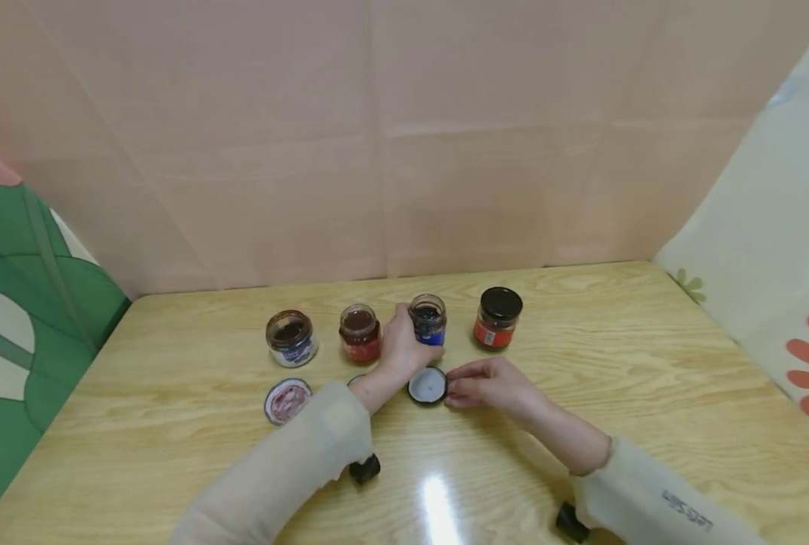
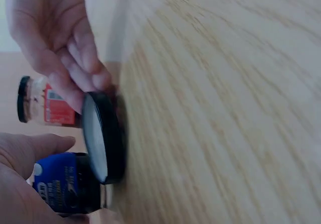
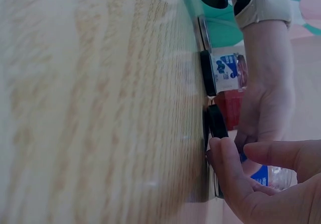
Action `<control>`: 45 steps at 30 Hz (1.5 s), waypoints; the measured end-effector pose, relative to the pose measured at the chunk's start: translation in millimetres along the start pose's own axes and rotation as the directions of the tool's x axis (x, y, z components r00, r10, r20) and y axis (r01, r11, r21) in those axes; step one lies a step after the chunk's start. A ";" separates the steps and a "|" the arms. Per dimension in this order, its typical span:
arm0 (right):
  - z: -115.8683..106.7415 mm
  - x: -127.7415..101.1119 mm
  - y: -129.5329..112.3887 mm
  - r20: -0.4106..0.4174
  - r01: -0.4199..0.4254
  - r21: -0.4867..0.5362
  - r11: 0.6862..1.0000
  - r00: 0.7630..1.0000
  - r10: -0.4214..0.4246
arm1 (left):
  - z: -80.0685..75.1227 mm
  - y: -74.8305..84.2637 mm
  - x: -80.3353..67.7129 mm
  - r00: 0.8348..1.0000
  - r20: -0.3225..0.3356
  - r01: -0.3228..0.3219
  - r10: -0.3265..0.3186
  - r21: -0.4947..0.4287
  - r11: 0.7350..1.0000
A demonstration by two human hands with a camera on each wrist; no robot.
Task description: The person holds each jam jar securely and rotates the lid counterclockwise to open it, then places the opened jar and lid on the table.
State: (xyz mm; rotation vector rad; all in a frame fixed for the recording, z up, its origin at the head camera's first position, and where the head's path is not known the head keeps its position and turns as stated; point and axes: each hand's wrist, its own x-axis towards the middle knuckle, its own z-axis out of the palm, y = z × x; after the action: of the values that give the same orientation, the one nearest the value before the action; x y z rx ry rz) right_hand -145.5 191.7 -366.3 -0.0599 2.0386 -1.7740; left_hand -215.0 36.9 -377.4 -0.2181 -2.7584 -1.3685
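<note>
A glass jar with a blue label (image 1: pixel 430 333) stands uncapped, dark contents inside. My left hand (image 1: pixel 402 344) grips it from the left, with the thumb across its front. Just in front lies a round black lid (image 1: pixel 427 386), its pale inside facing up. At the lid's right rim my right hand (image 1: pixel 493 386) pinches the edge with its fingertips. The left wrist view shows the lid (image 2: pixel 104 138) between that hand (image 2: pixel 57 38) and the blue-labelled jar (image 2: pixel 67 184). In the right wrist view, fingers cover part of the lid.
Left of my left hand stand an open red-labelled jar (image 1: pixel 360 337) and an open jar with a white-and-blue label (image 1: pixel 292 341). A stained lid (image 1: pixel 287 401) lies nearby; another is mostly behind my left wrist. On the right stands a black-capped jar (image 1: pixel 497 318).
</note>
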 end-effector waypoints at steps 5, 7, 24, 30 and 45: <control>-0.4 -2.1 -1.0 0.005 0.025 -0.015 1.000 1.000 -0.025 | -6.6 7.0 -2.7 0.999 0.017 -0.026 0.027 -0.067 0.997; 0.5 -2.6 -1.9 0.014 0.036 -0.021 0.999 0.999 -0.036 | -11.3 9.3 -4.1 0.999 0.021 -0.048 0.049 -0.070 0.996; -8.7 -15.3 -6.7 -0.033 0.072 -0.158 0.985 0.996 -0.078 | -28.7 21.8 -30.6 0.946 -0.047 -0.322 0.319 -0.076 0.944; -16.1 -22.4 -10.8 -0.150 0.078 -0.219 0.973 0.982 -0.112 | -28.5 23.7 -45.1 0.929 -0.039 -0.369 0.368 -0.140 0.919; -46.4 -36.1 -17.4 -0.283 0.051 -0.364 0.930 0.945 -0.163 | -6.0 32.6 -53.5 0.911 0.051 -0.398 0.409 -0.149 0.905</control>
State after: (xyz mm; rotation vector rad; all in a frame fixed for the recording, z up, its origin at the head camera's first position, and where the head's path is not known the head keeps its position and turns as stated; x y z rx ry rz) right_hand -133.3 243.1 -335.2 -0.0016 2.6120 -1.5307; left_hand -157.4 46.2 -354.0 -0.8198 -2.4789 -1.4506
